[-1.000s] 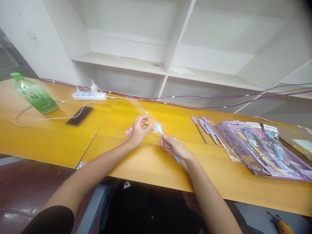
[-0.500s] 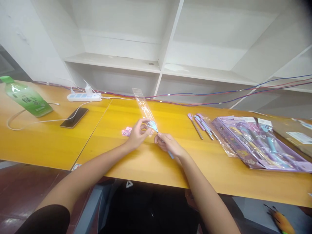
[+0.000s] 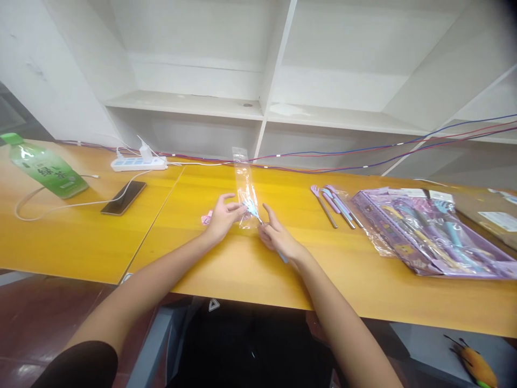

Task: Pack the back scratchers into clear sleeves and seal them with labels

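My right hand (image 3: 279, 237) is closed around a back scratcher with a light-blue claw head (image 3: 251, 207) and a metal rod; the index finger points away from it. Its blue handle end sticks out below the palm. My left hand (image 3: 223, 215) pinches a long clear plastic sleeve (image 3: 244, 175) at its near end, right beside the claw head. The claw overlaps the sleeve's near end; whether it is inside, I cannot tell. Partly behind my left hand lies a pink printed paper piece (image 3: 206, 217).
Several purple and blue back scratchers (image 3: 323, 207) lie to the right, beside a purple box (image 3: 404, 258) of bagged ones. On the left are a phone (image 3: 123, 198), a green bottle (image 3: 50, 171) and a white power strip (image 3: 139, 163). Cables run along the back under white shelves (image 3: 186, 102).
The sleeve has swung to the right at its far end and now lies straighter. My left hand has shifted slightly left, covering more of the pink paper. My right index finger has lifted.
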The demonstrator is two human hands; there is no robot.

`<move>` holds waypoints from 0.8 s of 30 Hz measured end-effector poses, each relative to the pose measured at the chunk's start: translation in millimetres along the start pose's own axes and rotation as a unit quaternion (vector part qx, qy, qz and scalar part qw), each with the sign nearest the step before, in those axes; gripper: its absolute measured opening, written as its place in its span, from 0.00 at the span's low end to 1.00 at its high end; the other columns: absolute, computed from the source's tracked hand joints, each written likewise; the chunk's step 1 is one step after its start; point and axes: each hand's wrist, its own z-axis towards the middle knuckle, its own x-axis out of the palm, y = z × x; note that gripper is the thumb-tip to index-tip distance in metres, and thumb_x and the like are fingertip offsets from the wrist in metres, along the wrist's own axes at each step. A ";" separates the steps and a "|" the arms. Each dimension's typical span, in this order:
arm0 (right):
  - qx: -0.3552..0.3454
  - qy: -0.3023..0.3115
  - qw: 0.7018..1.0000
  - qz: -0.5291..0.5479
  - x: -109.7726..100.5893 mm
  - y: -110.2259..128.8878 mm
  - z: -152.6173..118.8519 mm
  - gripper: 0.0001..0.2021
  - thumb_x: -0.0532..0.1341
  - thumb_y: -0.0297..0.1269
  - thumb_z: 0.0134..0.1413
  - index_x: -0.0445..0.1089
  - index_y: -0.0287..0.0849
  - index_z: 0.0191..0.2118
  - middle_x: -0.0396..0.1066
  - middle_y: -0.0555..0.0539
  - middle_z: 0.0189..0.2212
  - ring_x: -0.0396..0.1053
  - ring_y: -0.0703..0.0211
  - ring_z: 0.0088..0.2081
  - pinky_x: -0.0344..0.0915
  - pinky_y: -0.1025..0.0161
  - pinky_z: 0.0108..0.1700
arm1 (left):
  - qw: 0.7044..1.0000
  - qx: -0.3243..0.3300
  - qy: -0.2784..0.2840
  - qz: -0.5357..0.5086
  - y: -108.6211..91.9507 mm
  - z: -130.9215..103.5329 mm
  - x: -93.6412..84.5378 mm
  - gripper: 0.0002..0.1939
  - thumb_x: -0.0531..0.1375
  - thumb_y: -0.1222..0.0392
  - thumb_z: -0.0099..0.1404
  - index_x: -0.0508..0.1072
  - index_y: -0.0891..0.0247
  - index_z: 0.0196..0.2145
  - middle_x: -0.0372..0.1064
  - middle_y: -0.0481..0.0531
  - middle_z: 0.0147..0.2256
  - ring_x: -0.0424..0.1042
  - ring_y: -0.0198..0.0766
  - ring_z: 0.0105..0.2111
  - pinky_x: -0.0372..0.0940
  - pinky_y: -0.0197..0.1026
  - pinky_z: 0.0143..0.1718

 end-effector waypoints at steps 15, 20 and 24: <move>-0.038 0.024 0.997 -0.056 4.2 -7.4 3.6 0.48 0.63 0.44 0.62 0.32 0.53 0.78 0.64 0.58 0.31 0.59 0.66 0.22 0.60 0.67 0.23 | 1.000 0.007 -0.015 -0.010 0.3 -6.2 6.5 0.20 0.74 0.58 0.57 0.74 0.64 0.45 0.82 0.57 0.43 0.83 0.44 0.42 0.76 0.51 0.51; -0.022 0.046 0.996 -0.073 5.7 -8.8 4.9 0.39 0.60 0.49 0.67 0.43 0.48 0.76 0.66 0.57 0.30 0.59 0.67 0.22 0.58 0.69 0.20 | 0.998 0.014 -0.062 -0.026 -5.2 -1.2 3.4 0.20 0.73 0.58 0.58 0.73 0.64 0.44 0.82 0.58 0.45 0.83 0.44 0.43 0.76 0.52 0.52; -0.031 0.049 0.995 -0.085 8.9 -10.2 5.5 0.47 0.58 0.49 0.70 0.24 0.48 0.78 0.72 0.55 0.30 0.63 0.64 0.21 0.63 0.68 0.20 | 1.000 -0.015 -0.019 -0.017 -1.0 -4.6 5.0 0.24 0.75 0.56 0.57 0.73 0.65 0.47 0.83 0.59 0.44 0.84 0.46 0.43 0.76 0.54 0.53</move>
